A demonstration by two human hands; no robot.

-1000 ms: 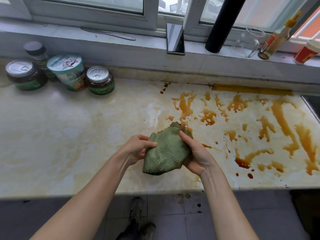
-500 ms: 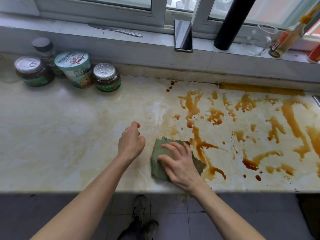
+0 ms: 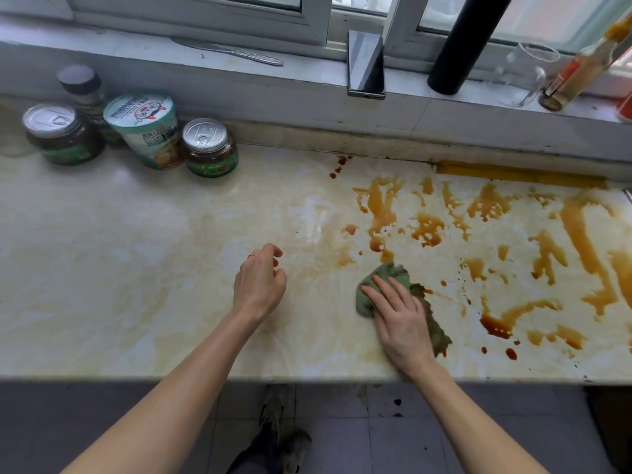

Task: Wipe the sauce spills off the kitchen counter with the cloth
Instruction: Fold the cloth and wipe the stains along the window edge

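A green cloth (image 3: 393, 272) lies bunched on the pale marble counter (image 3: 119, 268), near its front edge. My right hand (image 3: 402, 319) presses flat on the cloth with fingers spread, covering its middle. Brown sauce spills (image 3: 578, 234) streak the right half of the counter, and the nearest streak (image 3: 379, 213) ends at the cloth's far edge. A dark puddle (image 3: 494, 326) sits to the right of the cloth. My left hand (image 3: 260, 282) hovers over the counter left of the cloth, fingers loosely curled, holding nothing.
Two jars (image 3: 210, 148) (image 3: 61, 135), a paper cup (image 3: 145, 130) and a dark bottle (image 3: 83, 90) stand at the back left. On the window sill are a phone (image 3: 366, 65), a black pipe (image 3: 461, 42), a glass (image 3: 526, 73), a sauce bottle (image 3: 581, 66) and a knife (image 3: 232, 53).
The cloth went from both hands down onto the counter. My left hand let go and moved left. My right hand slid the cloth right and away, wiping off the streak near the front edge.
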